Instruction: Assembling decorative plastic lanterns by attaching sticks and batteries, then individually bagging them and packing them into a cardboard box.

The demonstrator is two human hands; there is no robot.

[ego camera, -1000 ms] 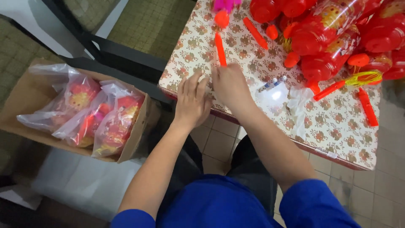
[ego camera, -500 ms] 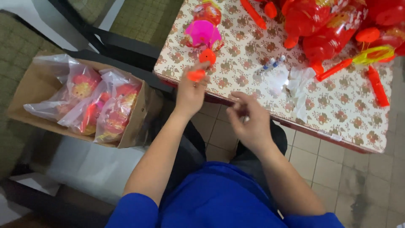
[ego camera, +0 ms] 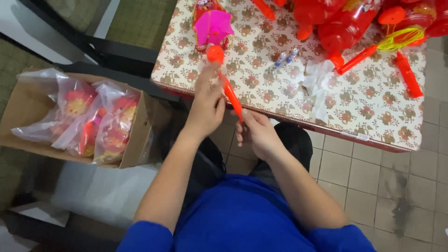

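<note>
Raised now, both hands, left (ego camera: 205, 109) and right (ego camera: 255, 135), grip one orange stick (ego camera: 232, 98).

Both forearms reach forward from blue sleeves, bare from above the elbow. The left hand (ego camera: 205, 109) is raised further ahead, back toward the camera, wrist straight, fingers curled up and pinched together at the tips in a closed grip. The right hand (ego camera: 257, 134) sits lower and nearer the body, just beside the left, wrist bent slightly inward, fingers folded into a loose closed grip with the thumb pressed on top.
</note>
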